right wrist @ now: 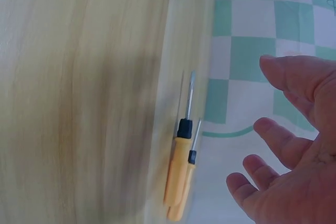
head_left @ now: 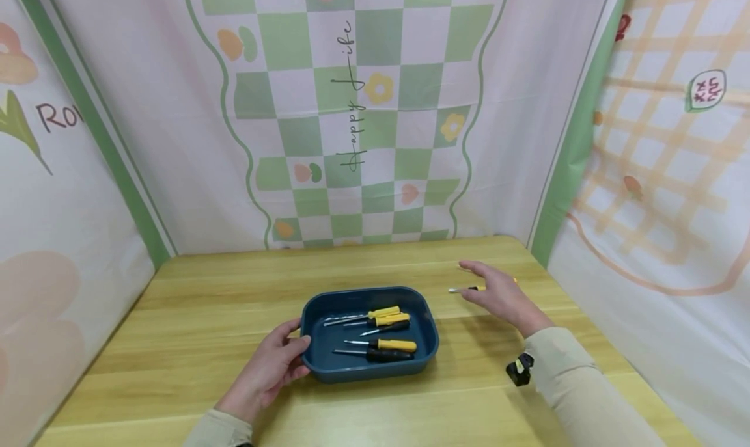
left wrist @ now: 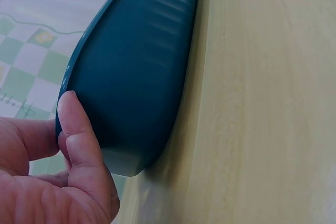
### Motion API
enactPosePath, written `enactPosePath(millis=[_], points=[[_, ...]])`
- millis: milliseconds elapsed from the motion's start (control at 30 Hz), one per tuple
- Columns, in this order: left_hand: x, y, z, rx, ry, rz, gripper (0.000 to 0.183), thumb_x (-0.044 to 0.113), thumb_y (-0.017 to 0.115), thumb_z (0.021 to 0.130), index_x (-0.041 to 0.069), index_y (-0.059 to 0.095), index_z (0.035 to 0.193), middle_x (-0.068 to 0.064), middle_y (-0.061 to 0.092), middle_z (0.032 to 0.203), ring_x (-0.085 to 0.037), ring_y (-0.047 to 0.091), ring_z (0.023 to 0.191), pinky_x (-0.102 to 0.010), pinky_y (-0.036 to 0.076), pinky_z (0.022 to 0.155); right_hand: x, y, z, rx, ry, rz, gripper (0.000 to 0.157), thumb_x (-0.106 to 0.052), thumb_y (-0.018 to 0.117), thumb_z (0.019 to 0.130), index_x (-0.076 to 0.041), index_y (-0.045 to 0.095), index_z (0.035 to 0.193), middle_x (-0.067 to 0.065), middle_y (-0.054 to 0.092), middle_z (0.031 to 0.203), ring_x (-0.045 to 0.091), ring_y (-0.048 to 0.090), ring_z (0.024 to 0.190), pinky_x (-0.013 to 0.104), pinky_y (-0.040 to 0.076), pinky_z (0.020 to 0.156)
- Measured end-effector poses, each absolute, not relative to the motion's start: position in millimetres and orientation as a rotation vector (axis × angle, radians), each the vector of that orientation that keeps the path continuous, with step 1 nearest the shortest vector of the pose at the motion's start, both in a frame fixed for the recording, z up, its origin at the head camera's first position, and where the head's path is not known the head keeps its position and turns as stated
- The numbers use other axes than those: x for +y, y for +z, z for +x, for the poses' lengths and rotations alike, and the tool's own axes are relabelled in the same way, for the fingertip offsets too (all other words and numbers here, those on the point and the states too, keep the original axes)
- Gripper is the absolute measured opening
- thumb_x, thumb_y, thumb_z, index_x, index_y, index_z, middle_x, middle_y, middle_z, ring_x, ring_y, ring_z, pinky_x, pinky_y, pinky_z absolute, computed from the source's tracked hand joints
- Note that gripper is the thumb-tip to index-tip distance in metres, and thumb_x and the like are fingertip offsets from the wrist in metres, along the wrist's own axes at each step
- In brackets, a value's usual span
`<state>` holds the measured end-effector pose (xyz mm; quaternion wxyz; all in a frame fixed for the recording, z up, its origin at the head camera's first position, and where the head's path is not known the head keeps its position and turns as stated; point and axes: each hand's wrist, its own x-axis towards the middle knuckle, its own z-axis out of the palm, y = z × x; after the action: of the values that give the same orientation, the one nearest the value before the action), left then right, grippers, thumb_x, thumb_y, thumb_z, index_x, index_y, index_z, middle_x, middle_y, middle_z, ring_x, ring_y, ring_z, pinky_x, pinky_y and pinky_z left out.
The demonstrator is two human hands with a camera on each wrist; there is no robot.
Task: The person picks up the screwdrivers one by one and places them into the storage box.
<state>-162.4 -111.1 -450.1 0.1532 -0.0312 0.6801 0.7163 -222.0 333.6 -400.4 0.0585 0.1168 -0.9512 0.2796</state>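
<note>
My left hand (head_left: 277, 364) grips the left end of a dark blue rectangular tray (head_left: 375, 373), thumb at the rim and fingers along the outside wall. In the left wrist view, the hand pinches that rim against the ribbed tray side (left wrist: 131, 72). Inside lie several screwdrivers, some with yellow handles, such as a yellow-handled screwdriver (head_left: 398, 345), and others black, such as a black-handled screwdriver (head_left: 389, 354). My right hand (head_left: 500, 296) hovers with fingers spread, holding nothing. Near it, two yellow-handled screwdrivers (right wrist: 178, 169) lie on the table, partly hidden by the hand in the head view.
The light wooden table (head_left: 222, 291) carries the tray near its middle. Printed cloth walls rise around it: a green checked curtain (head_left: 363, 128) behind, and more cloth at left and right. A small black device (head_left: 519, 370) sits at the right wrist.
</note>
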Motion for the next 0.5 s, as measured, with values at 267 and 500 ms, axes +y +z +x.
enactPosePath(millis=[267,500], points=[[-112.1,-450.2,-161.8,1.943,2.068,-0.079,0.053,0.015,0.055,0.108,0.007,0.039,0.158,-0.018,0.055,0.117,-0.016,0.061,0.074,-0.023,0.058,0.062,341.4,-406.1,-227.7,-2.926,0.839,0.322,0.065,-0.015,0.070,0.097,-0.002,0.044,0.155,0.029,0.043,0.157,0.055,0.041,0.141,0.071,0.035,0.114],[-111.3,-450.1,-163.0,1.942,2.059,-0.084,0.052,0.014,0.054,0.109,0.008,0.039,0.158,-0.018,0.054,0.115,-0.015,0.062,0.075,-0.022,0.059,0.063,345.4,-409.1,-231.5,-2.961,0.833,0.284,0.064,-0.016,0.069,0.098,-0.003,0.043,0.156,0.031,0.043,0.156,0.056,0.040,0.141,0.072,0.034,0.114]])
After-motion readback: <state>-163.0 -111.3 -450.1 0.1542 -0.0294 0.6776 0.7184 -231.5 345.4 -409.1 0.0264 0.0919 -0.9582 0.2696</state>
